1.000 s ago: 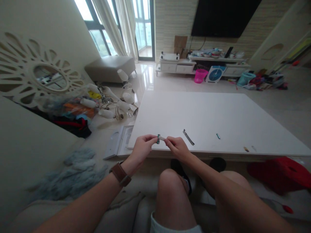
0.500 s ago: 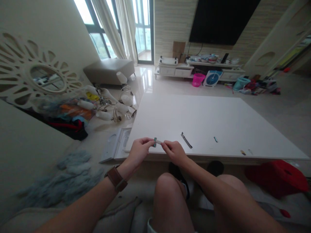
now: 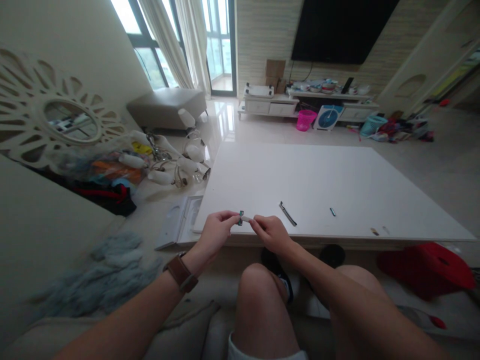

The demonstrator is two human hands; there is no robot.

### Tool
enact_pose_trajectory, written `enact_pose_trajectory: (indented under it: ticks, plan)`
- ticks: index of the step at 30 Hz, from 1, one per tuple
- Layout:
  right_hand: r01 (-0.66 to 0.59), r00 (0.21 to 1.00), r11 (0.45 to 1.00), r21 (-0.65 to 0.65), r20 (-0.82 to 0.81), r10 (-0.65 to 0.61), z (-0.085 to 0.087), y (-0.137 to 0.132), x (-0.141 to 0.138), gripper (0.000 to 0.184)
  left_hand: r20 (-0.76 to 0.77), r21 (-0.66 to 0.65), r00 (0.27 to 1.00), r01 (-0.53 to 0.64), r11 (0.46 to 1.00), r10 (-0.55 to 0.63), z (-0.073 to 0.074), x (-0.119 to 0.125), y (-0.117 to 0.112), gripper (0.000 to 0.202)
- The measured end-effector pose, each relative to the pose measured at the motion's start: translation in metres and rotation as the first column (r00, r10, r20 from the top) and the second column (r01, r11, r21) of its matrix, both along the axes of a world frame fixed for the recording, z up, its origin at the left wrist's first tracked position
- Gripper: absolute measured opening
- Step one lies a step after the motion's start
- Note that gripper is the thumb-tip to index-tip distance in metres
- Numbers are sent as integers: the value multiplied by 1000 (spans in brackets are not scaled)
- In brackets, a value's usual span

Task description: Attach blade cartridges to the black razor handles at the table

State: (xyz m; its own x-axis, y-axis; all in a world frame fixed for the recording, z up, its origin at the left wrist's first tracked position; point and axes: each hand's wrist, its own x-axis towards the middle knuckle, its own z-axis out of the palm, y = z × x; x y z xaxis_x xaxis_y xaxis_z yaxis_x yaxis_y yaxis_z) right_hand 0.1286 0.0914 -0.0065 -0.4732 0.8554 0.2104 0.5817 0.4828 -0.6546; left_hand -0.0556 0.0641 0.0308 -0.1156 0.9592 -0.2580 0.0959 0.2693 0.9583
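Note:
Pinched between the fingertips of my left hand is a small dark green-edged razor cartridge. My right hand grips a short whitish flat piece between thumb and forefinger; its kind is too small to tell. The whitish piece's tip meets or nearly meets the cartridge, just over the near edge of the white table. To the right of my right hand lies a grey razor handle. Farther right on the tabletop rests a second razor cartridge.
A small yellow-and-dark scrap lies near the table's front edge. Left of the table are an open white box and a chandelier on the floor. A red stool-like object stands at the right. My knees are below the table edge.
The view has shifted slightly. Both hands keep the same grips, and the whitish piece still points at the cartridge.

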Motion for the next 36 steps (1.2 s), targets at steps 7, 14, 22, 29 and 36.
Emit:
enact_pose_trajectory:
  ticks: [7,14,22,29,36]
  plan:
    - [48,999,999,2,-22,-48,-1,4,4,47,-9,-12,1000,9,1000,-9,3,1,-1,27]
    - [-11,1000,1000,1,19,11,2,1,1,46,-8,-12,1000,22,1000,-22,3,1,-2,27]
    - [40,999,999,20,-2,-40,0,2,5,46,-10,-29,1000,15,999,-15,3,1,-2,30]
    - [-12,999,1000,26,33,11,2,0,1,46,-18,-17,1000,20,1000,-21,3,1,-1,28]
    - [61,998,998,15,-5,-61,0,3,2,46,-20,-32,999,33,999,-33,2,1,-2,29]
